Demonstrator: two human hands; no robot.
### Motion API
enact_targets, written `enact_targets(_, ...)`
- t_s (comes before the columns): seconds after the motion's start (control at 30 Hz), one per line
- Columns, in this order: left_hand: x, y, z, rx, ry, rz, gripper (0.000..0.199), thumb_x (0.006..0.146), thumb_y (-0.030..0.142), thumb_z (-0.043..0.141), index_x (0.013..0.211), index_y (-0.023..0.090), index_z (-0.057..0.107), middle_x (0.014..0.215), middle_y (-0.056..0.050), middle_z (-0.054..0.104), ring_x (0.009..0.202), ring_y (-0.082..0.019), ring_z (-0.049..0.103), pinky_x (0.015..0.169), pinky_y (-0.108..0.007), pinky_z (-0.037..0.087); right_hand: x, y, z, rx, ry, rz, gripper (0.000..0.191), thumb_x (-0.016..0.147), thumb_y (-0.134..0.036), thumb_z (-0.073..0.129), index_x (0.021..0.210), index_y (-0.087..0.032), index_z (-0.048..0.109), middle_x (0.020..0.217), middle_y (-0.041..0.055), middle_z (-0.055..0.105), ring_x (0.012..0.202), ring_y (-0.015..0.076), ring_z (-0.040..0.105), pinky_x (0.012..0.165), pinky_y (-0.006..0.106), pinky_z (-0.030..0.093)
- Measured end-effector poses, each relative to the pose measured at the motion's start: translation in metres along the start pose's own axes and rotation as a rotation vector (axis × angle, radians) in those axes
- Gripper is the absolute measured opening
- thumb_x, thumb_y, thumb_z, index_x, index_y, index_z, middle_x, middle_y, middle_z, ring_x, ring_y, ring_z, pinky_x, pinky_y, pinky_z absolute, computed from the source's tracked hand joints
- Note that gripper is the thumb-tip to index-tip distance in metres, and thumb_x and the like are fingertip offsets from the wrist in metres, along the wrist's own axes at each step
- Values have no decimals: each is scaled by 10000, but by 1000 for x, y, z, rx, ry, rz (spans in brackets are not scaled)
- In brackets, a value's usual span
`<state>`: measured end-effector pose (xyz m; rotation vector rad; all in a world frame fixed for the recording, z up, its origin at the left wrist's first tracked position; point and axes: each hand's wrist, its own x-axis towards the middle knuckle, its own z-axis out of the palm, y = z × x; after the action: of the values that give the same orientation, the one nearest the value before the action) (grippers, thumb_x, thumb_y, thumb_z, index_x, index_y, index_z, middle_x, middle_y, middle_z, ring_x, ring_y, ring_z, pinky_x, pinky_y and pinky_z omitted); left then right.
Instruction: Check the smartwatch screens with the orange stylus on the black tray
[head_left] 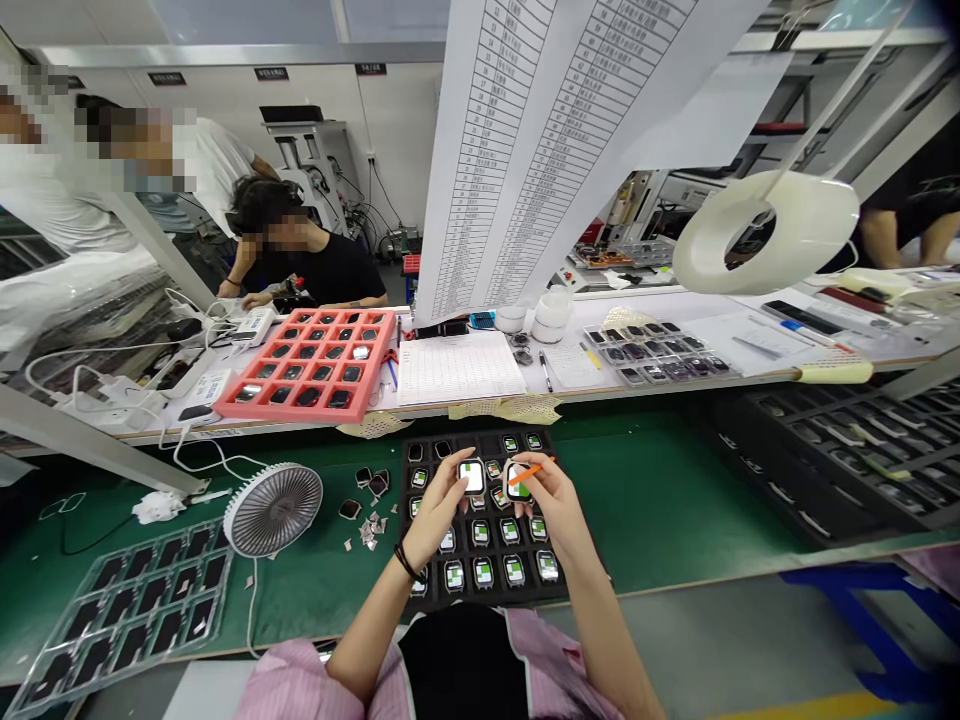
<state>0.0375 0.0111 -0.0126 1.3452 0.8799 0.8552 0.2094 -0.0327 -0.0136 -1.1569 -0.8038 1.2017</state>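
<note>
My left hand [444,495] grips a smartwatch [471,478] without a strap, its screen lit mostly white with a little green. My right hand [553,500] has its fingers around a second smartwatch [517,490], whose screen shows white and green. A thin orange stick [529,472] lies across that watch, also in my right hand; what kind of tool it is I cannot tell. Both hands are above a black foam tray [495,594], where several watches with white and green screens sit in slots. My hands partly cover the tray's middle.
Left of the tray lie loose dark watches [350,510] and small scraps [370,530]. A small fan [274,510] and a clear plastic tray [225,590] stand further left. On the shelf are a pink foam tray [386,335] and papers [457,370]. Black trays [795,480] occupy the right.
</note>
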Motion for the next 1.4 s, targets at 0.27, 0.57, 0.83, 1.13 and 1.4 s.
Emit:
enact_targets(0.27, 0, 4, 4, 68, 13, 11, 382, 861, 424, 534, 1170, 199, 550, 868, -32, 556, 625, -119, 438, 533, -224, 367, 0, 0, -1, -56, -30, -19, 328, 736, -446, 723, 950, -230, 600, 652, -23, 560, 444, 109, 517, 397, 235, 383)
enact_targets(0.57, 4, 10, 4, 50, 64, -25, 326, 793, 488, 598, 870, 171, 615, 753, -18, 592, 606, -131, 524, 510, -229, 432, 0, 4, -2, -46, -158, -99, 387, 713, -320, 759, 1041, -248, 568, 828, 6, 607, 644, 137, 590, 489, 230, 460)
enact_targets(0.83, 5, -1, -2, 69, -64, 62, 377, 807, 373, 633, 1129, 192, 560, 1139, -92, 601, 976, -203, 578, 809, -295, 469, 1, -1, 0, -11, -7, -7, 283, 787, -468, 659, 929, -227, 611, 729, -2, 588, 447, 101, 516, 378, 226, 350)
enact_targets(1.13, 5, 8, 2, 80, 63, -41, 297, 792, 418, 631, 982, 189, 621, 990, -69, 630, 794, -170, 572, 603, -239, 449, -1, -2, 5, -42, -29, -36, 285, 720, -403, 744, 899, -230, 606, 712, -19, 559, 457, 83, 451, 425, 231, 418)
enact_targets(1.4, 9, 1, 0, -109, 80, -151, 356, 801, 501, 583, 917, 168, 636, 657, 18, 507, 509, -88, 453, 424, -191, 362, 0, 5, -1, -137, -148, -78, 361, 702, -306, 762, 1008, -240, 583, 899, 23, 622, 760, 162, 596, 672, 281, 515)
